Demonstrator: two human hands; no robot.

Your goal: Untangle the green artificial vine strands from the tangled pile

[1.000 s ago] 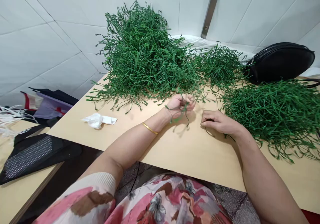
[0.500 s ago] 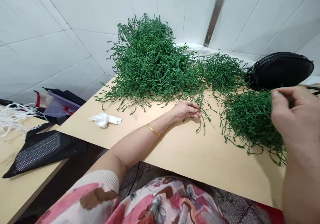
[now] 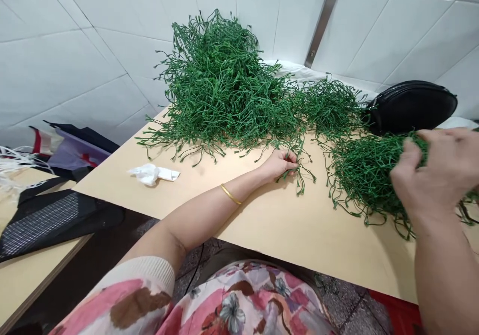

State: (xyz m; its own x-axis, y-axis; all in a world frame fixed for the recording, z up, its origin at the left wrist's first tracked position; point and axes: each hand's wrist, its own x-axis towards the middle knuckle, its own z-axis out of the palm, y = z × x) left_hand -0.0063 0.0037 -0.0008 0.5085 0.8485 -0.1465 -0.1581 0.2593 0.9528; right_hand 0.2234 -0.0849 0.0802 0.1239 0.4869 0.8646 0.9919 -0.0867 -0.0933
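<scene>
Thin green cords with knotted, frayed-looking ends lie in tangled heaps on a pale wooden table (image 3: 269,225). My left hand (image 3: 279,165) rests on the table in front of the big heap (image 3: 228,85), its fingers closed on a few green cords (image 3: 300,178) whose ends stick out to the right. Over the right side of the nearer heap (image 3: 366,175) is my right hand (image 3: 434,170), blurred by motion. Its thumb and fingers are curled, and what lies between them is hard to make out. A smaller heap (image 3: 331,105) sits between the other two, farther back.
A black rounded bag (image 3: 415,105) stands at the back right. Crumpled white tissue (image 3: 149,174) lies left of my forearm. On a second table at left are a black mesh bag (image 3: 48,225) and white cords (image 3: 18,163). A tiled wall (image 3: 123,66) borders the back.
My right hand has moved left and farther over the nearer heap. My left hand keeps its grip on the cords, with small finger movement. The view has shifted slightly.
</scene>
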